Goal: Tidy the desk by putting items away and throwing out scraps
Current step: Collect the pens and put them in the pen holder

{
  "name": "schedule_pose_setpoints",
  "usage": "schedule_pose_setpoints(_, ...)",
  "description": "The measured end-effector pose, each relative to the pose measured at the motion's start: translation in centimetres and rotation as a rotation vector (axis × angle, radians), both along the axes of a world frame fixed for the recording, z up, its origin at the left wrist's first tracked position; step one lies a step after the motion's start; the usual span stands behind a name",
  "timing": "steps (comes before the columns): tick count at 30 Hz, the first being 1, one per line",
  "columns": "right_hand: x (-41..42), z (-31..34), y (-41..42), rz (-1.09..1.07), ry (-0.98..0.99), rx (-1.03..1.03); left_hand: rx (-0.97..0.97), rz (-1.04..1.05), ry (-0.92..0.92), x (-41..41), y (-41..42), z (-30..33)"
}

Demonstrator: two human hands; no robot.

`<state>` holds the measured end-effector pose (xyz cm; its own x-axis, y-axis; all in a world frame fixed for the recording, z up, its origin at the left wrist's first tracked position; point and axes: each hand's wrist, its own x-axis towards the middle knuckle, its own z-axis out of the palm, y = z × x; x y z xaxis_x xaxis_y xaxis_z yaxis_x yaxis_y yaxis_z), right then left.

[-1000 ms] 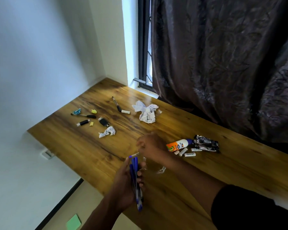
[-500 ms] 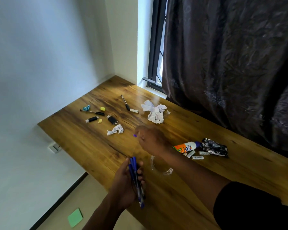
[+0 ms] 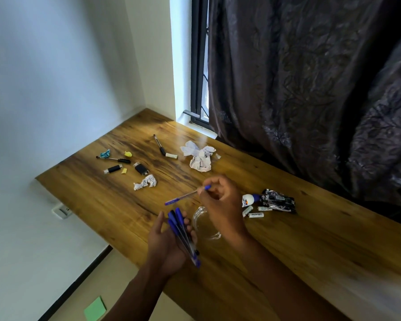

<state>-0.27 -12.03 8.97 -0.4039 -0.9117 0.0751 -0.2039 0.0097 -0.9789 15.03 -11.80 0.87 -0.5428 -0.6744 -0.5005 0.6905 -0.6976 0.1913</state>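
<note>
- The left hand (image 3: 169,239) hangs just past the near edge of the wooden desk (image 3: 310,239), fingers curled round a bundle of blue pens (image 3: 183,237), their caps pointing toward the window.
- The right hand (image 3: 220,205) is above the desk, pinching one more blue pen (image 3: 185,195) by its capped end; the pen slants down to the left, its tip just above the bundle.
- Under the right wrist sits a clear glass jar (image 3: 205,225), close to the near edge.
- Just right of that hand lie a glue bottle (image 3: 249,200), a few small white tubes (image 3: 256,214) and a crumpled black wrapper (image 3: 278,200), all near one another.
- Farther back, a large crumpled paper (image 3: 199,156) lies near the window sill, a black marker (image 3: 159,144) and a small white cap (image 3: 171,155) just left of it.
- Toward the left edge: a small paper scrap (image 3: 145,182), two black USB sticks (image 3: 140,168), a screwdriver (image 3: 114,159), and blue and yellow bits (image 3: 128,154).
- Bare wood runs between the left cluster and the hands, and across the whole right end of the desk.
- A dark curtain (image 3: 310,89) hangs along the far edge; a green sticky pad (image 3: 95,309) lies on the floor below.
</note>
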Motion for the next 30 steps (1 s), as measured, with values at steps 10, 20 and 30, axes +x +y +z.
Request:
schedule_pose_setpoints(10,0.1,-5.0,5.4,0.217,0.533,-0.049,0.048,0.139,-0.061,-2.0,0.5,3.0)
schedule_pose_setpoints(20,0.7,-4.2,3.4,0.332,0.596,0.035,0.0,0.085,-0.158,-0.1,-1.8,1.0)
schedule_pose_setpoints(30,5.5,-3.6,-8.7,0.421,0.655,0.106,-0.236,-0.247,-0.431,3.2,-8.7,2.3)
